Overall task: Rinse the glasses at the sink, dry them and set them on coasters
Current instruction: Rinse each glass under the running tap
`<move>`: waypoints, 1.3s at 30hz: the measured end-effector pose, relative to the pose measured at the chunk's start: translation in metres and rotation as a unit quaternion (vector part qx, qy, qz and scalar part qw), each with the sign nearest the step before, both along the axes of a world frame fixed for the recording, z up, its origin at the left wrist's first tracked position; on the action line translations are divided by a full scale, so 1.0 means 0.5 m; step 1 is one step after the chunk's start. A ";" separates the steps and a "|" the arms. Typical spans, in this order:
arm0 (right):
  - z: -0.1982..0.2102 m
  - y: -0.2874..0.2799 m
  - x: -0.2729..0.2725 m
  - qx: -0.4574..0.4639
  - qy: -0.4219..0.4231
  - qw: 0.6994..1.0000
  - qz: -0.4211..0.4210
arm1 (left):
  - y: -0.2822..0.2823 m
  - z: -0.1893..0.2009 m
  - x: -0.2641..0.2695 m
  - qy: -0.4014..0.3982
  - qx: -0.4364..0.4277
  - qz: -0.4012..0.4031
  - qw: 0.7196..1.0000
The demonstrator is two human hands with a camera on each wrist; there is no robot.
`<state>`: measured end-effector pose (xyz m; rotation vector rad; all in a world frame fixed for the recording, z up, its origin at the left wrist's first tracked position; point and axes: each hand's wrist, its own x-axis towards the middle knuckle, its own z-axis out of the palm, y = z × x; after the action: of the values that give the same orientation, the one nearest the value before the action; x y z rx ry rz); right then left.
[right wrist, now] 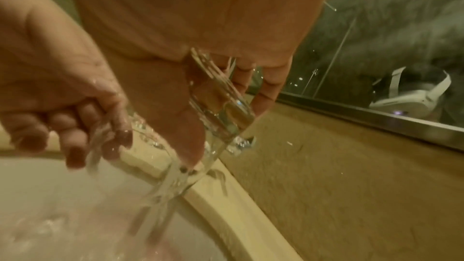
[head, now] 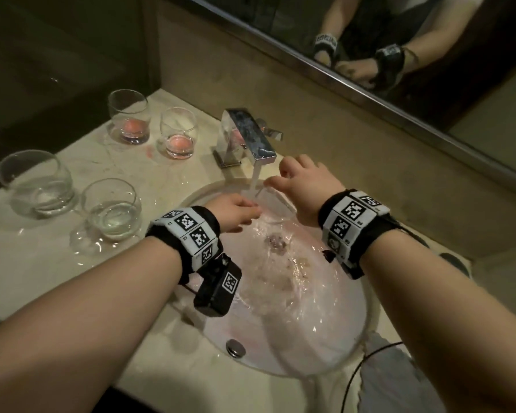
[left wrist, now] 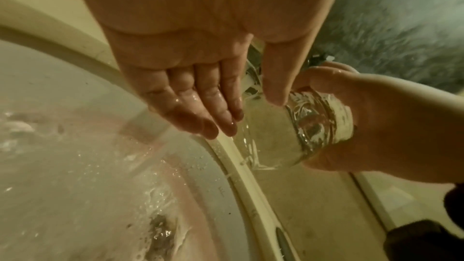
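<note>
My right hand (right wrist: 191, 78) fills the near view, fingers and thumb clamped round the base of a clear glass (right wrist: 220, 106). I hold that glass tilted, mouth down toward the basin, right under the tap (head: 248, 135), and the stream (head: 255, 181) runs over it into the sink (head: 352, 332). My left hand (left wrist: 200, 90) sits just left of the tap's stream, fingers straight and wet, tips at the glass rim, gripping nothing.

I judge this is the rinsing step, on the first of five. Left of the tap, on the counter (head: 57, 263), two glasses with pink dregs (head: 179, 135) stand close by, and two holding clear water (head: 111, 210) farther out.

Next I need to tip the water out and find a cloth; I see no cloth or coasters. The glass is wet, so my grip must stay firm.
</note>
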<state>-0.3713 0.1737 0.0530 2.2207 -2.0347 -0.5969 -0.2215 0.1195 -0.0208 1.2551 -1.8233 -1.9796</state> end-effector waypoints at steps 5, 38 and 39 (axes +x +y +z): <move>0.025 0.010 0.021 -0.059 -0.094 0.993 -0.047 | 0.009 0.038 0.039 0.103 0.064 0.029 0.992; -0.086 0.054 0.600 -0.306 -0.376 0.747 -0.455 | -0.090 0.089 0.696 -0.330 -0.383 -0.121 0.854; -0.085 0.055 0.599 -0.308 -0.379 0.740 -0.463 | -0.090 0.084 0.696 -0.337 -0.378 -0.130 0.852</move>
<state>-0.0716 0.2010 0.0106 0.9718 -2.9990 1.0595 0.1267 0.0745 0.0210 1.5364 -2.7984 -0.6670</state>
